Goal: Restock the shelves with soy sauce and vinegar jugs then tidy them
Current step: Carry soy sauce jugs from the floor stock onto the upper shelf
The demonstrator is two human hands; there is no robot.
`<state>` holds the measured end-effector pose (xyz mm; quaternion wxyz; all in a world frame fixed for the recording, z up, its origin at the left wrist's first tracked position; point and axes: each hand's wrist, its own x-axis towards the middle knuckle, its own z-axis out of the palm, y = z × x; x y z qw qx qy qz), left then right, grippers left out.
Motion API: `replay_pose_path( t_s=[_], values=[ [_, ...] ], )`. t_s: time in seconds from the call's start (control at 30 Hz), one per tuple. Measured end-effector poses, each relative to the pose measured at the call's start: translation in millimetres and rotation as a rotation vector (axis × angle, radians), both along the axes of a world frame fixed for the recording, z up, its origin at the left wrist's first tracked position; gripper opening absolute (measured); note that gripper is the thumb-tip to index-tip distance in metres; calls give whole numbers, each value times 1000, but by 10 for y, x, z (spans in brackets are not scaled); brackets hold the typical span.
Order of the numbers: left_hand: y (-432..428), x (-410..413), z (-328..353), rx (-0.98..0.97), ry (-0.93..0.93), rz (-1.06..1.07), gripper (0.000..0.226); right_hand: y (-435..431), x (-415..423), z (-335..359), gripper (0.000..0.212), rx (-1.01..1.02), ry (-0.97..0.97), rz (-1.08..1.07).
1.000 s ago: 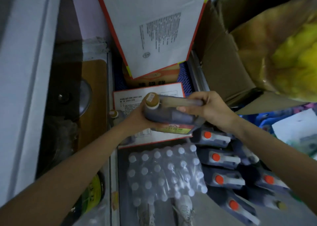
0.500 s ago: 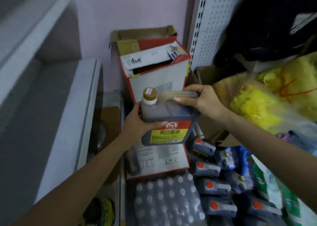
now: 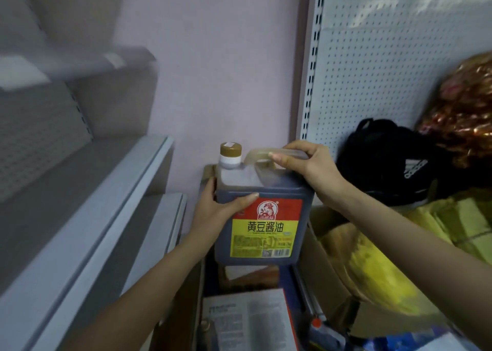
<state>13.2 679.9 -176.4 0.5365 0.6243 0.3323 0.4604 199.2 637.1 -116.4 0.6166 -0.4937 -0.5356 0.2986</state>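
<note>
In the head view, the soy sauce jug (image 3: 263, 217) hung upright in mid-air between both hands. Its long axis was vertical, with the brown cap (image 3: 230, 149) at the top left and the red-and-yellow label facing the wearer. The right hand (image 3: 306, 164) was curled round the moulded handle (image 3: 262, 155) on top — bearing most of the weight, by the look of it. The left hand (image 3: 215, 212) clasped the jug's left side, thumb laid across the front just above the label.

The grey shelves (image 3: 93, 230) lay to the left of the jug and apart from it — the left hand was the nearer one. The coming move therefore probably called for a leftward carry over a shelf lip, with the jug upright.

To the right were a pegboard panel (image 3: 386, 71), a black bag (image 3: 383, 159) and a yellow bag (image 3: 372, 278). A printed carton (image 3: 247, 321) lay below.
</note>
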Motion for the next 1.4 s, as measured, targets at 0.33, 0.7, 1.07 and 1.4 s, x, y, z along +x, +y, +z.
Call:
replay_pose_path(
  t_s=[0.33, 0.7, 1.07, 1.4],
  values=[
    [-436, -150, 1256, 140, -52, 135, 66, -247, -145, 1210, 24, 149, -48, 75],
    [-790, -532, 1931, 195, -98, 201, 58, -349, -508, 1900, 23, 244, -61, 181],
    [-1194, -1302, 2435, 167, -184, 321, 77, -507, -1398, 2460, 35, 339, -75, 318],
    [-1658, -1896, 2832, 209, -147, 572, 67, -473, -2150, 2851, 28, 406, -23, 567]
  ],
)
